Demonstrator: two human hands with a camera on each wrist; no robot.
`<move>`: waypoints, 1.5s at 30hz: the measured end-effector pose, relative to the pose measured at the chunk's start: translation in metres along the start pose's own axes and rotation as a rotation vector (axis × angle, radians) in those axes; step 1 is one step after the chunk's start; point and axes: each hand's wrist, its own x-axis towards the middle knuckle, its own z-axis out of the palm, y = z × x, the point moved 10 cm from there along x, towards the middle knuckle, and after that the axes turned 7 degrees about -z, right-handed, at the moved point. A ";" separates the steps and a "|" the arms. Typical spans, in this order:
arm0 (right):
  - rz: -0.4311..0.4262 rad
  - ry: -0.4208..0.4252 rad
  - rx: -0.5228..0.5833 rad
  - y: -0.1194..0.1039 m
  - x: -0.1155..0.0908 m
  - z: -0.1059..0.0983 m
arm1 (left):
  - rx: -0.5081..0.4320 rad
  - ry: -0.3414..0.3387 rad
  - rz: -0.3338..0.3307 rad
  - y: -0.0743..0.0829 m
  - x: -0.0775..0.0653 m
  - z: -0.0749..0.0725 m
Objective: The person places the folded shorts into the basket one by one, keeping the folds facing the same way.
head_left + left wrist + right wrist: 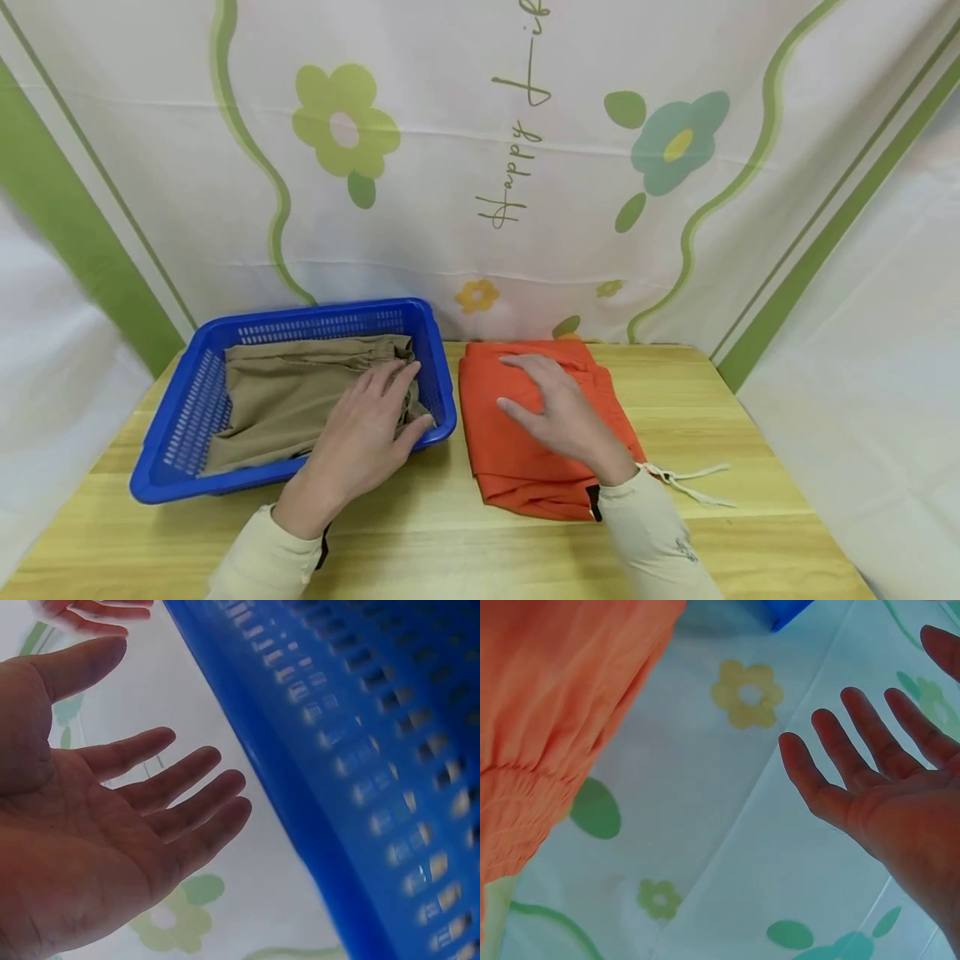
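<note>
My left hand (358, 433) hovers over the front right rim of a blue plastic basket (150, 433), its fingers extended and gripping nothing. Inside the basket lies a folded khaki garment (281, 400) with a gathered waistband, partly hidden by that hand. In the left wrist view the hand (127, 802) is apart from the basket's slotted wall (300, 817). To the right, my right hand (558, 412) is held above a folded orange garment (495, 425) with white drawstrings. The right wrist view shows this hand (892, 780) spread and apart from the orange garment's gathered waistband (525, 802).
A wooden table (420, 550) carries the basket and the orange garment. White drawstrings (693, 483) trail onto the wood at the right. Behind the table hangs a white cloth (450, 100) printed with flowers and lettering, and more white cloth (862, 400) borders the right side.
</note>
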 end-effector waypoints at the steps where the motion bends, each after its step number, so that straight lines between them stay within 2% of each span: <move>1: 0.002 0.001 0.003 0.003 -0.002 -0.001 | -0.003 0.007 0.003 0.002 0.000 0.001; 9: 0.013 0.036 0.026 0.023 -0.015 -0.011 | -0.044 0.076 0.044 0.022 -0.004 0.005; 20: 0.043 0.081 -0.008 0.049 -0.029 -0.023 | -0.143 0.114 0.123 0.056 -0.008 0.019; 28: 0.114 0.072 0.007 0.066 -0.039 -0.030 | -0.238 0.006 0.108 0.076 -0.011 0.045; 36: 0.178 0.057 -0.015 0.086 -0.046 -0.034 | -0.270 -0.105 0.045 0.079 -0.010 0.077; 42: 0.291 0.031 -0.059 0.114 -0.055 -0.038 | -0.301 -0.111 0.020 0.081 -0.011 0.090; 45: 0.358 0.019 -0.080 0.129 -0.061 -0.040 | -0.346 -0.115 -0.025 0.077 -0.010 0.096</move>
